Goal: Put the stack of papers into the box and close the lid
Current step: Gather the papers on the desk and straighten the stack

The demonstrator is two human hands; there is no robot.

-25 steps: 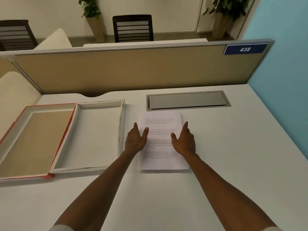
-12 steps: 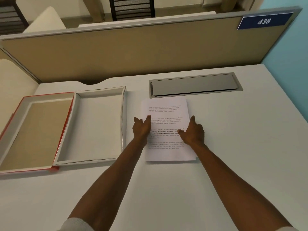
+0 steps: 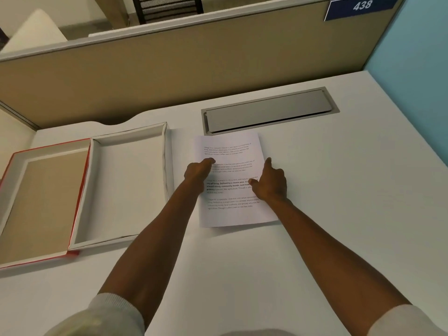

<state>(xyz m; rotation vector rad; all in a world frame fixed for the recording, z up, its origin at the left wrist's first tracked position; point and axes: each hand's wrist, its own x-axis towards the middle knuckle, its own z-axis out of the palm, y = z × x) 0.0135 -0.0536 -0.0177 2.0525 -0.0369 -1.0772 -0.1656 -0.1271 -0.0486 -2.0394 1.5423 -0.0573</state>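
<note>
The stack of papers (image 3: pixel 232 209), white with printed text, lies flat on the white desk just right of the box. The box (image 3: pixel 126 190) is white, shallow and open, with nothing inside. Its red-edged lid (image 3: pixel 46 197) lies flipped open flat on the box's left, brown inside showing. My left hand (image 3: pixel 197 172) rests at the papers' left edge, fingers curled, thumb on the top sheet. My right hand (image 3: pixel 270 184) sits at the right edge, thumb on the sheet, index finger pointing forward. Whether either hand grips the stack is not visible.
A grey metal cable hatch (image 3: pixel 269 110) is set into the desk just behind the papers. A beige partition (image 3: pixel 194 59) runs along the desk's far edge, with a blue sign (image 3: pixel 361 6) reading 438. A blue wall (image 3: pixel 417 42) bounds the right side.
Both hands have spread from the middle of the sheet out to its left and right edges, with fingers curling. The camera has tilted down and come closer.
</note>
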